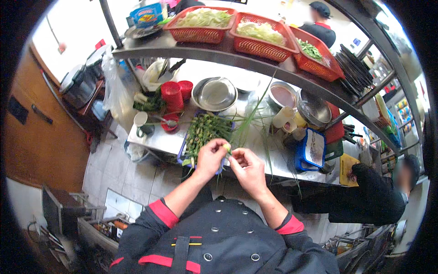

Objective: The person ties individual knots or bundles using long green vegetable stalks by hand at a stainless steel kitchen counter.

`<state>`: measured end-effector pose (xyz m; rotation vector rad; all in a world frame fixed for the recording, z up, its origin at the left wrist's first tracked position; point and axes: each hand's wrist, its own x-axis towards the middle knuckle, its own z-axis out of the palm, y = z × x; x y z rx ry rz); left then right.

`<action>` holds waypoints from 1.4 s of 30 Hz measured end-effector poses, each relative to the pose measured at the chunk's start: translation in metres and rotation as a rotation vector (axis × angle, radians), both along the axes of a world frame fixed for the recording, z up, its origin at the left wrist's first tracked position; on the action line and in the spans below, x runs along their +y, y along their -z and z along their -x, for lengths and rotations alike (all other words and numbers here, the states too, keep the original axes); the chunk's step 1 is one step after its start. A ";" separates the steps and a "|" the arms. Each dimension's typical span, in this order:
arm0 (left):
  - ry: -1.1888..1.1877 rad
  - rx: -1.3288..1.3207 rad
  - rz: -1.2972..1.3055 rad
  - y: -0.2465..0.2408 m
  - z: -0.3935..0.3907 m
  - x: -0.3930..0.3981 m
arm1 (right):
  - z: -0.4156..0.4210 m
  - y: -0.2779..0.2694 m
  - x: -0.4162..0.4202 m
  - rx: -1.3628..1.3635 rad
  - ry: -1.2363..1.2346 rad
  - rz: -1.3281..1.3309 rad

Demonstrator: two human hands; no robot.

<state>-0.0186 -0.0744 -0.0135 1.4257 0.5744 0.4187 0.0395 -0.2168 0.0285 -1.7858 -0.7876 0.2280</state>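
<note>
My left hand (pixel 211 158) pinches a small pale green vegetable bundle (pixel 227 147) between thumb and fingers. On its other side, my right hand (pixel 249 168) has thumb and fingertips closed on the green lower end. Beneath and beyond the hands, a blue plastic basket (pixel 182 149) holds many small green bundles (pixel 208 129). Long thin green leaves (pixel 247 127) lie to the right of the basket on the steel table, some hanging over its front edge. Exactly how the piece is tied or folded is too small to tell.
Red cups (pixel 171 96), steel bowls (pixel 215 94) and squeeze bottles (pixel 282 116) stand along the steel table (pixel 164 140). Above runs a steel shelf (pixel 205 51) with red baskets (pixel 263 48) of cut vegetables. At the right, a co-worker (pixel 379 195) reaches to a yellow cutting board (pixel 347 167).
</note>
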 end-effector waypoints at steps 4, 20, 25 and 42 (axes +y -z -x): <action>0.022 -0.062 0.143 0.016 -0.001 -0.017 | -0.009 0.016 -0.001 -0.054 0.021 0.046; 0.224 -0.049 0.308 0.020 0.008 -0.017 | -0.003 0.037 -0.005 0.098 0.189 -0.046; 0.306 -0.097 0.300 0.020 0.013 0.000 | -0.011 0.045 -0.003 0.412 0.078 -0.079; 0.252 -0.073 0.138 0.015 0.012 0.003 | -0.031 0.036 -0.004 0.723 -0.077 -0.173</action>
